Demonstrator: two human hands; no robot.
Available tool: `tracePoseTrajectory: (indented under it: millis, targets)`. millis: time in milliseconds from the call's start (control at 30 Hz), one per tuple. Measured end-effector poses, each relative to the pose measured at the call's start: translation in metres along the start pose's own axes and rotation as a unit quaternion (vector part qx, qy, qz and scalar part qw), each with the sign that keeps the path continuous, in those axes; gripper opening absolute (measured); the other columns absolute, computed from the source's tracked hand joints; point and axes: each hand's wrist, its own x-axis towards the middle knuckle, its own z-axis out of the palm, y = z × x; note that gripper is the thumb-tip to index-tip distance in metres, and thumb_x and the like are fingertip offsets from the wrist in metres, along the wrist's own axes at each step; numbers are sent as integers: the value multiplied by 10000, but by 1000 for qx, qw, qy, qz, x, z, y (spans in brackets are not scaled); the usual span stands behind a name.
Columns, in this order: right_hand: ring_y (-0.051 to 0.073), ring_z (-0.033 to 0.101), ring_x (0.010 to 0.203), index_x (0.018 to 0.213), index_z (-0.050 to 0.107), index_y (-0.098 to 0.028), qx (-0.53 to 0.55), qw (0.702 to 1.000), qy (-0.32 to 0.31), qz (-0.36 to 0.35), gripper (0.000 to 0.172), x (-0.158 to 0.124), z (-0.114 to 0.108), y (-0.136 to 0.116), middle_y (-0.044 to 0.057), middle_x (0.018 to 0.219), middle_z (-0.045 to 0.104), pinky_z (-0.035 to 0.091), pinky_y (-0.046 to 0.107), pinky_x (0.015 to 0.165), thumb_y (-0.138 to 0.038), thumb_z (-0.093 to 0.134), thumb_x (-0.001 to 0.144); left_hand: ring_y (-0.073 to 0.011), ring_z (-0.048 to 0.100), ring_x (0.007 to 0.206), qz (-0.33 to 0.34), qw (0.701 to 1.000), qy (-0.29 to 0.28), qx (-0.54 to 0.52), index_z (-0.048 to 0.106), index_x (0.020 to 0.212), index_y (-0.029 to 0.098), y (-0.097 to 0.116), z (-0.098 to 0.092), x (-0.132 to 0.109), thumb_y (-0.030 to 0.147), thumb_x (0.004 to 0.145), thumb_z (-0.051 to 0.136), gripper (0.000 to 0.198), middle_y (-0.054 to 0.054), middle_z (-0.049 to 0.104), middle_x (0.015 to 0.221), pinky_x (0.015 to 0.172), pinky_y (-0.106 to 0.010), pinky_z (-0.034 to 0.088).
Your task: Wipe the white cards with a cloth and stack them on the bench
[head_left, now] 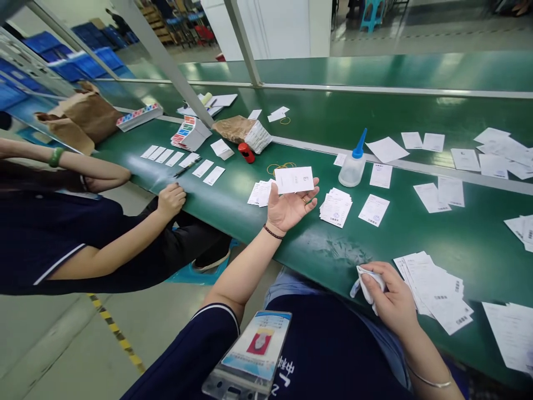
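My left hand [289, 206] is palm up above the green bench, with a small white printed card [293, 180] resting on its fingers. Below that card lies a small pile of paper slips [260, 193]. My right hand [385, 291] grips a crumpled white cloth [370, 287] beside a loose stack of barcoded sheets [433, 291]. A bundled stack of slips [335, 207] lies between my hands. Rubber bands [281, 168] sit just beyond the card.
A co-worker's hand [170, 203] rests on the bench edge beside a row of slips [179, 164] and a pen [187, 166]. A plastic bottle with a blue nozzle [352, 161], red stamp [246, 153], brown paper packet [235, 129] and scattered sheets [493, 155] lie farther along.
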Motion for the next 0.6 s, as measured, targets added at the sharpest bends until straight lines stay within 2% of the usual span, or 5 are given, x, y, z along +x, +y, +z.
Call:
tracePoseTrajectory:
  millis: [133,267,367,467,600]
  targets:
    - [189,664,839,953,681,-228,-6,1000,5,-2,156,0,0,-1,58,928,665,540,310,741,-341,579,917,-321,457,1332,70,964,22,256,453,1376,262,40,-38,-3,697,634,708,897,-125,499,1428,1051,-459,421]
    - [191,664,850,962,676,-233,0,1000,-1,-9,150,0,0,-1,58,932,664,540,312,742,-336,575,920,-338,383,1384,104,793,136,584,402,1417,240,85,-94,-7,522,547,849,1019,-157,469,1447,1127,-512,313]
    - [195,660,862,965,677,-236,-3,1000,-3,-3,149,0,0,1,60,946,660,538,317,746,-334,575,919,-375,346,1407,24,739,95,666,334,1467,181,100,-115,-11,554,539,834,1119,-199,433,1472,1154,-553,252]
    - [193,659,863,965,678,-233,-5,1000,-5,-1,146,-1,1,3,59,952,659,535,316,754,-332,584,915,-389,144,1486,-9,700,45,713,271,1504,155,91,-105,-8,583,539,822,1191,-202,266,1572,1198,-547,144]
    - [188,661,856,962,675,-223,-2,1000,-5,0,150,0,1,0,60,940,662,536,315,756,-327,574,920,-358,76,1505,31,691,-67,719,242,1520,179,51,-59,5,599,604,788,1147,-174,196,1604,1209,-528,114]
